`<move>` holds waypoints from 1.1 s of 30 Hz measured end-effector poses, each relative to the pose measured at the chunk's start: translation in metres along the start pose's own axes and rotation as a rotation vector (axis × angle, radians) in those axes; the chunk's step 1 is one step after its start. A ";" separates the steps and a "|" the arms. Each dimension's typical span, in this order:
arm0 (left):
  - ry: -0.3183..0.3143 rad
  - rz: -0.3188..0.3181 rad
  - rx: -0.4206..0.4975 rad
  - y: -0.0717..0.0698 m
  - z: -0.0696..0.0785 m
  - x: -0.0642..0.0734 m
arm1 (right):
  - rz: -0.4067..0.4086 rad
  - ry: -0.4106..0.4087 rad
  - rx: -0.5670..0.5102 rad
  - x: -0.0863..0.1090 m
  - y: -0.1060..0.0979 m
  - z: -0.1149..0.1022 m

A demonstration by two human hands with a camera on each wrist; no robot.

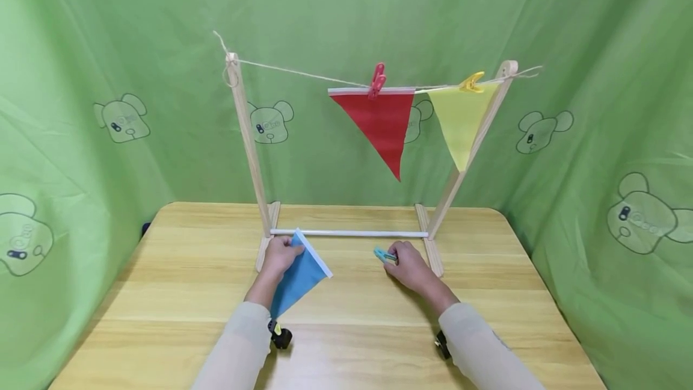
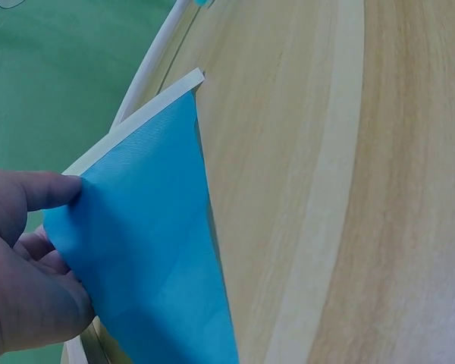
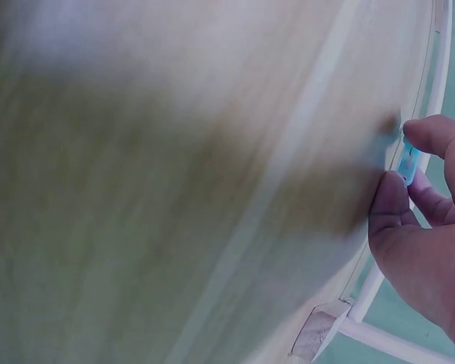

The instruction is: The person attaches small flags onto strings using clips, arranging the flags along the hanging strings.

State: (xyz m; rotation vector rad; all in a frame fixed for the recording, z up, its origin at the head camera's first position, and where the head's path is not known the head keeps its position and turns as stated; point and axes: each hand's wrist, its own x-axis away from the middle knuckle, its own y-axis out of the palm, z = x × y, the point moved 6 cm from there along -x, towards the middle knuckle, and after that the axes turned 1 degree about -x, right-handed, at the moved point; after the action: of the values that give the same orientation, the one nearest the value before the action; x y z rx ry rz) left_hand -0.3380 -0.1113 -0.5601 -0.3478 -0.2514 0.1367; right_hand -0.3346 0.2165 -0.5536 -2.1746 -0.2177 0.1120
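Note:
A blue triangular flag point(image 1: 299, 277) with a white top band is pinched near one upper corner by my left hand point(image 1: 280, 256). In the left wrist view, thumb and fingers grip the edge of the blue cloth point(image 2: 144, 227). My right hand point(image 1: 408, 265) holds a teal clothespin point(image 1: 383, 254) just above the table, right of the flag. The right wrist view shows that clothespin point(image 3: 409, 161) between thumb and fingertips. On the string point(image 1: 303, 71) hang a red flag point(image 1: 381, 122) under a red clothespin point(image 1: 377, 80) and a yellow flag point(image 1: 460, 122) under a yellow clothespin point(image 1: 471, 82).
The string spans two wooden posts, left point(image 1: 249, 143) and right point(image 1: 482, 128), joined low down by a white rod point(image 1: 349, 233). Their feet stand on a wooden table point(image 1: 346, 348). Green curtains point(image 1: 335, 11) surround the table at the back and sides.

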 end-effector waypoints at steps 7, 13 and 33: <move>0.017 0.004 0.033 0.000 0.000 0.001 | -0.005 0.010 -0.024 0.000 -0.002 0.001; 0.035 -0.001 0.053 0.001 0.003 0.002 | -0.006 0.021 -0.039 0.000 -0.004 0.001; 0.112 -0.014 0.191 0.001 0.013 0.005 | 0.025 0.002 -0.080 0.005 -0.009 0.002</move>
State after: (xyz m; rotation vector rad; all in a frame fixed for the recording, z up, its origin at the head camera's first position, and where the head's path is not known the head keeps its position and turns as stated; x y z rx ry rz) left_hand -0.3367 -0.1057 -0.5472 -0.1635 -0.1291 0.1255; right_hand -0.3314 0.2241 -0.5477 -2.2577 -0.1967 0.1169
